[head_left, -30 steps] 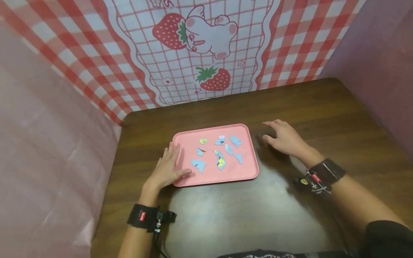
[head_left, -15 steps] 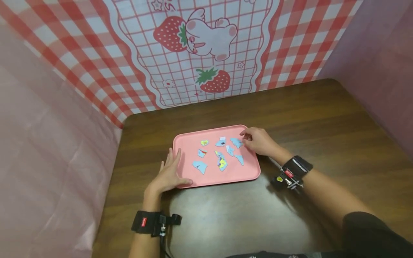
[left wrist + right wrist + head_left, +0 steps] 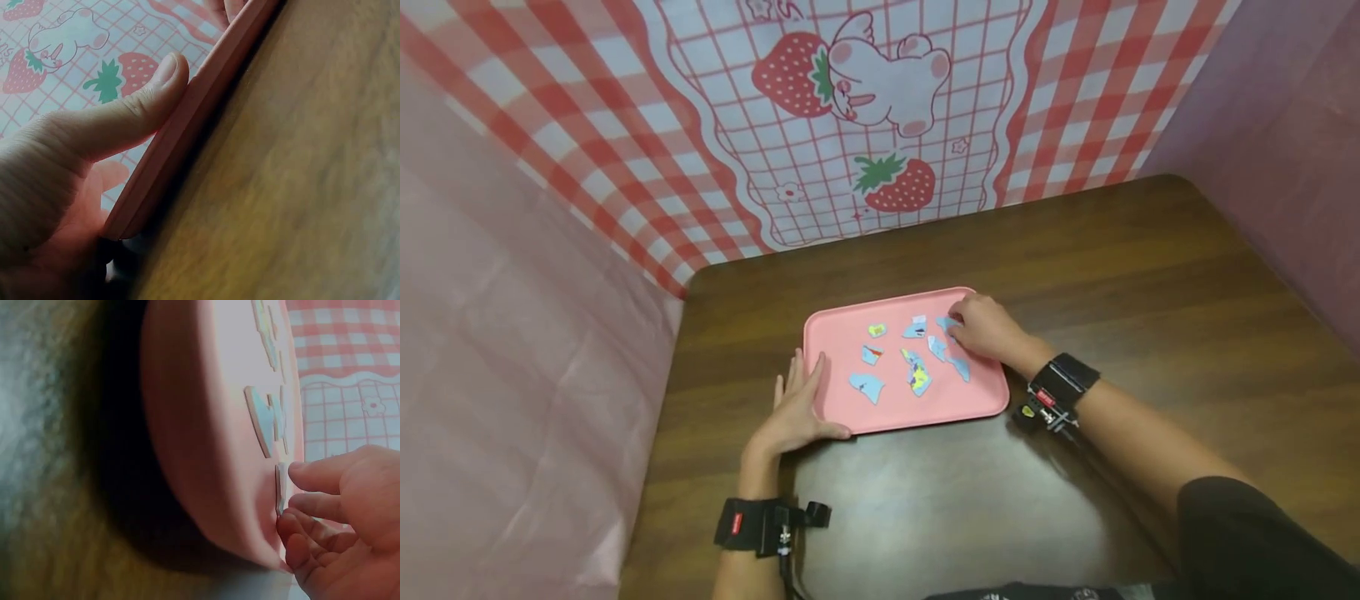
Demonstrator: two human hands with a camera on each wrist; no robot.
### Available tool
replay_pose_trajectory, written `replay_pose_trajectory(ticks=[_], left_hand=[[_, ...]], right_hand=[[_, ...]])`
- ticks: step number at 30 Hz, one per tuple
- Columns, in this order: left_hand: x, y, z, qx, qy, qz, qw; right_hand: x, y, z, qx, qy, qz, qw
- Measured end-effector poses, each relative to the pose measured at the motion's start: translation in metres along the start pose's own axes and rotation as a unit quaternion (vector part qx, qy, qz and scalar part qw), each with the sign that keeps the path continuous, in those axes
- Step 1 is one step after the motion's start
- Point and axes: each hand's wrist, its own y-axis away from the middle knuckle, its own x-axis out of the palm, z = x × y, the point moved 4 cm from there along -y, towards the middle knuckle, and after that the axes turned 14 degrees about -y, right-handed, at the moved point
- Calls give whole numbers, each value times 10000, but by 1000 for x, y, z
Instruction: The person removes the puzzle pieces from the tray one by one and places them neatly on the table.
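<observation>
Pieces [image 3: 868, 387] with curved, jagged outlines – eight in sight, all flat – lie spread on a pink tray [image 3: 958, 402] in the head view. Most are pale blue; one small piece [image 3: 877, 331] is mainly yellow, another bears an orange-red streak, and a longer piece [image 3: 917, 377] mixes yellow, purple and blue. The left hand [image 3: 793, 417] is spread at the tray's left edge; the right hand [image 3: 988, 327] curls over a blue piece [image 3: 943, 321] near the far right corner.

From the left wrist, the thumb [image 3: 134, 112] rests at the tray's rim, strawberry-printed cloth [image 3: 69, 40] beyond.

From the right wrist, pieces appear nearly edge-on, thin with tan sides; fingertips meet the nearest one – whether they pinch it, I cannot tell.
</observation>
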Motion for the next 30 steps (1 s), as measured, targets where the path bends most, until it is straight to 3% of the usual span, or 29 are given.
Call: replay_pose_trajectory(ticks=[8, 18, 30], left_hand=[[1, 2, 5, -35, -82, -73, 9999], [0, 4, 0, 54, 29, -138, 9999], [2, 4, -1, -25, 8, -88, 10000]], right_hand=[[4, -2, 12, 298, 292, -57, 9991], [-3, -4, 11, 489, 135, -150, 9986], [-8, -1, 4, 591, -637, -384, 9955]])
